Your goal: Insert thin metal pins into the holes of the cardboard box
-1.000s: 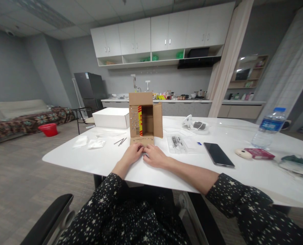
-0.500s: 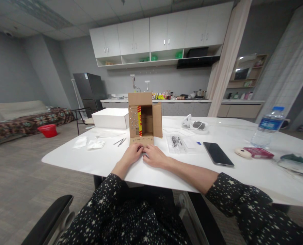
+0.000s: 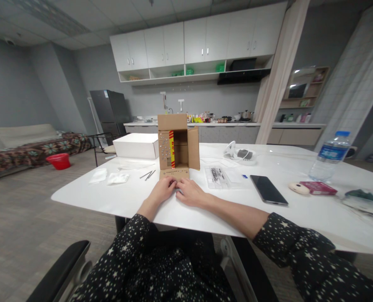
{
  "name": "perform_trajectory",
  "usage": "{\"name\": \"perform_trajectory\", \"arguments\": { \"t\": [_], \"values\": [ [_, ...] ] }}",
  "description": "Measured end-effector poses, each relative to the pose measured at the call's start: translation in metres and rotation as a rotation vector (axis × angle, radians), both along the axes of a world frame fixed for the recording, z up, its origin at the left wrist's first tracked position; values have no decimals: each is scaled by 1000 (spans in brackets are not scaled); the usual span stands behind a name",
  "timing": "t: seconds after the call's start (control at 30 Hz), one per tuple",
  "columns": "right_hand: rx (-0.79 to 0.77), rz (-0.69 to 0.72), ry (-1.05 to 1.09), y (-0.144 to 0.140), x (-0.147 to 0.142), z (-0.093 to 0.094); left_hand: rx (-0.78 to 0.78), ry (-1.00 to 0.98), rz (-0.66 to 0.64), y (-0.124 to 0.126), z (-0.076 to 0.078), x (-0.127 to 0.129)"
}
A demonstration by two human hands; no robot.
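My left hand (image 3: 164,188) and my right hand (image 3: 190,193) meet at the front flap of an open cardboard box (image 3: 193,149). Fingers of both are curled inward and nearly touch; whatever lies between them is hidden or too small to name. The box stands upright with its opening toward me, one flap raised at the top and one folded out at each side. On its left flap (image 3: 165,147) are small pale dots and a red-and-yellow strip. The front flap (image 3: 174,172) lies on the table and carries a row of small dark pieces.
Left of the box are a white box (image 3: 136,145), tweezers (image 3: 150,175) and white packets (image 3: 117,178). On the right sit a clear case (image 3: 217,177) of small dark parts, a phone (image 3: 268,190), a dark red box (image 3: 318,188) and a water bottle (image 3: 331,155) on the white table (image 3: 111,199).
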State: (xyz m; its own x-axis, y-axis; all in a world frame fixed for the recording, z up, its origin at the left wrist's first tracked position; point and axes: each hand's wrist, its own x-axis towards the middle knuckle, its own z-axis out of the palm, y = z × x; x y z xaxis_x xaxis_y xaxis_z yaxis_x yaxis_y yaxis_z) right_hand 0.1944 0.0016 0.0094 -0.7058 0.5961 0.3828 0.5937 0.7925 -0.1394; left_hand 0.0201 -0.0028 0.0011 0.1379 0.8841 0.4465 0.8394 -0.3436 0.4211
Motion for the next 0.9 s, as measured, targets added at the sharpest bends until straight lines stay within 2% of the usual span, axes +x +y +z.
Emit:
{"name": "perform_trajectory", "arguments": {
  "t": [0.9],
  "values": [
    [30,10,5,4,1,-5,13,15,2,0,0,0]
  ]
}}
